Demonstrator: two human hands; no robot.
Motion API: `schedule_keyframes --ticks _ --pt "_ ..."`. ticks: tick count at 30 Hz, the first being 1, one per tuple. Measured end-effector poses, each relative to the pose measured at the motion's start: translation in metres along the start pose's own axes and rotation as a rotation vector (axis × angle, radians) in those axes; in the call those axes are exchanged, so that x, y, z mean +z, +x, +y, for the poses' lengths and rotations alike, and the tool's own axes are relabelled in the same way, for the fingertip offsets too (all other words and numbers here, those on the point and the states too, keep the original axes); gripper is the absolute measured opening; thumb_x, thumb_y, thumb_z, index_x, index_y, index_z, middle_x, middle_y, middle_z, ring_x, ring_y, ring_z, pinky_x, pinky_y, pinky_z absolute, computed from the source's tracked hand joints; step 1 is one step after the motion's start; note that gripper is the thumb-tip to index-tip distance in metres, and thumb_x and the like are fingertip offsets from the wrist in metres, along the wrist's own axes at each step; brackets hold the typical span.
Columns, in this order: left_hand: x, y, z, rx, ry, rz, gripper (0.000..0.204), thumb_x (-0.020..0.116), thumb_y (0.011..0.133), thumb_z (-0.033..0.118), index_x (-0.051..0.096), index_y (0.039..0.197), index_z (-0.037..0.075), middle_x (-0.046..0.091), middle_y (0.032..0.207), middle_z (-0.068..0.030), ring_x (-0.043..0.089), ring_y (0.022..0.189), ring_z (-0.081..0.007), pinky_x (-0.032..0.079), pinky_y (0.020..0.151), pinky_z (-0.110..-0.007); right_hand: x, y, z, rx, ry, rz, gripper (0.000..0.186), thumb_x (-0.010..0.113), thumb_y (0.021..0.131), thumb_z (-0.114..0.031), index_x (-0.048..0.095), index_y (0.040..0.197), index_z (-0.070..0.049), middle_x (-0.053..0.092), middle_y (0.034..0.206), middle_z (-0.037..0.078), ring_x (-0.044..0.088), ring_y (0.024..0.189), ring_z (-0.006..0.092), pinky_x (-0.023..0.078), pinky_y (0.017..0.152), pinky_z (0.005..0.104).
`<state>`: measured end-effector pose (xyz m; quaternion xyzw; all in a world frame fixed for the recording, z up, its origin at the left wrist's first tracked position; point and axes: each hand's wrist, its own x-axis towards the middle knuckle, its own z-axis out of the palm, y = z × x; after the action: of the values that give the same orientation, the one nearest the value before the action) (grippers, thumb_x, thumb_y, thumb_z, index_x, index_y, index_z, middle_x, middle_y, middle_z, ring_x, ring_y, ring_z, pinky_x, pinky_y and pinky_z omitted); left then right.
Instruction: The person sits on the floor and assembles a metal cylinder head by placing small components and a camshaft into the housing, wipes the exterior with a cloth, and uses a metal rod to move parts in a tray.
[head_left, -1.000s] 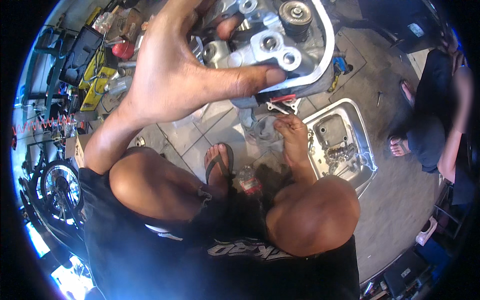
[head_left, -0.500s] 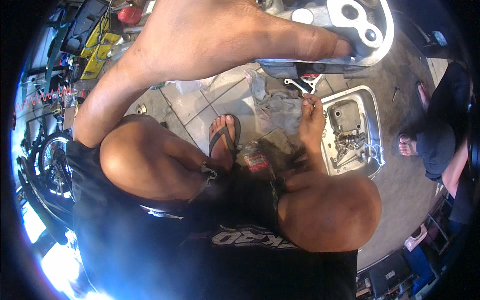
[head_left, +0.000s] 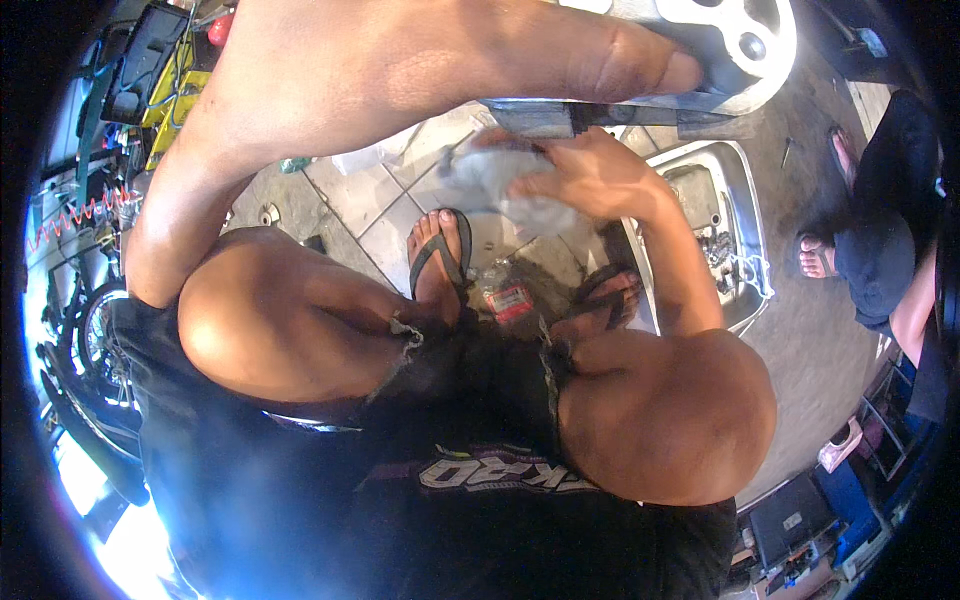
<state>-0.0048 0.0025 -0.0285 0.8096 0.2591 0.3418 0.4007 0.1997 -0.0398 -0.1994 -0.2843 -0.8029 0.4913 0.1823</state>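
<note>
At the top, close to the camera, my left hand (head_left: 440,60) holds a cast metal engine part (head_left: 745,75) with round holes. Its thumb lies along the part's near edge, while the other fingers are out of sight. Below the part, my right hand (head_left: 610,175) has a grey rag (head_left: 520,190) bunched in its fingers; both are blurred. The rag hangs over the tiles between the metal part and my sandalled feet.
Beside my right forearm sits a metal tray (head_left: 745,190) holding small engine parts. A clear packet with a red label (head_left: 508,303) lies between my feet. At the right is another person's foot (head_left: 817,257). A motorcycle wheel (head_left: 97,325) stands at the left.
My right hand has moved up and left from beside the tray and taken hold of the rag, which is lifted and bunched. My left hand stays on the metal part, shifted slightly upward.
</note>
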Motion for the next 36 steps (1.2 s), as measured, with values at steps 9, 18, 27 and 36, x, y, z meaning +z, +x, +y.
schedule_keyframes --ticks 9,18,27,36 --pt "0.006 -0.018 0.004 -0.157 0.118 0.068 0.089 0.091 0.060 0.011 0.049 0.137 -0.003 0.061 0.127 -0.0139 0.060 0.117 -0.0211 0.047 0.104 -0.035 0.086 0.006 0.049 0.037 -0.688 0.476 0.028 0.060 0.089 -0.015 0.066 0.117 -0.010 0.064 0.109 0.015 0.062 0.102 0.0359 0.049 0.092 0.0478" --pt "0.009 -0.017 0.004 -0.271 0.257 0.085 0.091 0.091 0.058 0.012 0.049 0.138 -0.002 0.060 0.130 -0.0133 0.059 0.120 -0.0221 0.045 0.106 -0.036 0.233 -0.054 0.114 0.016 -0.555 0.020 0.026 0.062 0.088 -0.019 0.070 0.112 -0.012 0.065 0.117 0.011 0.060 0.117 0.0318 0.048 0.101 0.0460" --pt "-0.005 0.004 0.005 0.206 0.616 -0.208 0.089 0.090 0.056 0.033 0.058 0.131 0.001 0.061 0.111 -0.0149 0.057 0.100 -0.0363 0.043 0.094 -0.047 0.193 -0.058 0.095 0.153 -0.400 0.422 0.029 0.067 0.086 -0.019 0.068 0.111 -0.005 0.061 0.116 0.015 0.058 0.108 0.0336 0.043 0.100 0.0492" --pt "0.001 0.008 0.002 0.294 0.573 -0.232 0.092 0.085 0.063 0.054 0.056 0.134 0.003 0.060 0.103 -0.0126 0.056 0.100 -0.0354 0.040 0.097 -0.051 0.141 -0.048 0.117 0.359 -0.022 0.604 0.058 0.080 0.079 -0.033 0.061 0.126 -0.005 0.059 0.129 0.022 0.058 0.115 0.0434 0.048 0.093 0.0543"
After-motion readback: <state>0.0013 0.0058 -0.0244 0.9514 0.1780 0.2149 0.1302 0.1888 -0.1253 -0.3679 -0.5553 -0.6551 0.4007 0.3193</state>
